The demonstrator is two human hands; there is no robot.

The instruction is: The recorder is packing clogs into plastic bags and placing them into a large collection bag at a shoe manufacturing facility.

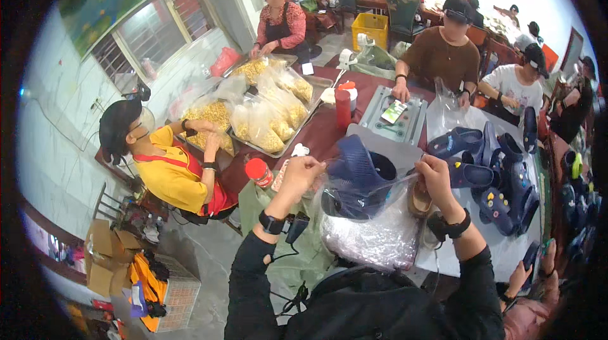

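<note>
A dark blue clog shoe (pixel 358 172) sits inside a clear plastic bag (pixel 370 229) held up over the near edge of the desk (pixel 323 134), in the middle of the view. The left hand (pixel 303 172) pinches the bag's left rim between closed fingers, and the right hand (pixel 437 178) grips the right rim, so the bag's mouth is stretched open between them. Just right of the bag, a heap of dark blue clogs (pixel 500 175) lies on a white sheet. Beyond it stand a red bottle (pixel 342 107) and a grey flat scale (pixel 396 118), where a person in a brown shirt (pixel 441 55) works. To the far left, a metal tray (pixel 316 89) carries bags of yellow snacks (pixel 269 115), tended by a person in a yellow shirt (pixel 170 172).
</note>
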